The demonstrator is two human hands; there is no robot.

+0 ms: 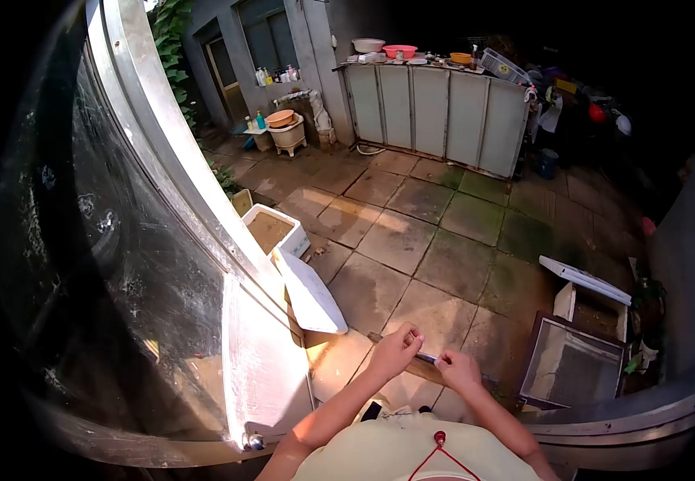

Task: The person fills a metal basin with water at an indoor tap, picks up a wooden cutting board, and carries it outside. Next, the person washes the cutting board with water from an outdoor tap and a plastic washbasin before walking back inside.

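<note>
In front of my torso, my left hand (396, 351) is closed, its fingers pinched round a slim, stick-like object (427, 357) with a dark and silvery surface. Just to the right, my right hand (459, 371) is also closed, with thumb and fingers at the other end of this object. Only a short stretch of it shows between the two hands. Its exact kind is too small to make out.
To the left stands a metal-framed glass door (263, 373). Beyond it are a white foam box (287, 240) and a white lid (313, 293). A framed screen (533, 361) lies right, near another box (565, 301). Basins top a panelled counter (436, 108) behind.
</note>
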